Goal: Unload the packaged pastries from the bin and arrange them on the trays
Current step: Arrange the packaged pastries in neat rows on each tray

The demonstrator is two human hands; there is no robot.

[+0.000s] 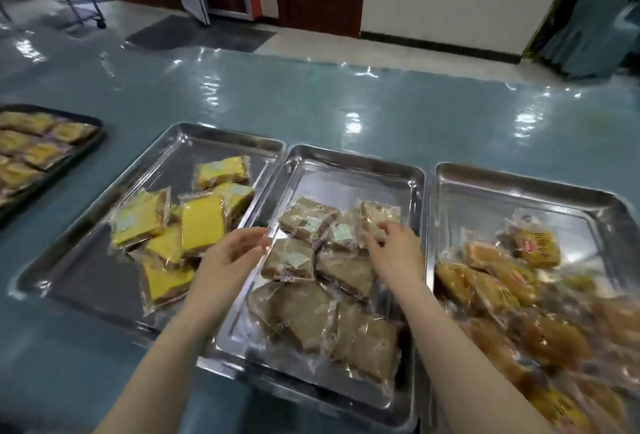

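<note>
The right hand (394,246) is pinching a brown wrapped pastry (379,217) at its near edge, fingers (382,226) curled over the crinkled clear film, at the far right of the heap lying in the middle steel tray (349,163). The left hand (230,253) is hovering with fingers (258,236) released and loosely straight, just left of the brown square packets (294,259) and right of the yellow packets (202,222) piled in the left steel tray (221,134). Right of the pinching fingers, glossy orange packets (495,288) are filling a third shiny tray (519,177) on the blue desk (346,101).
</note>
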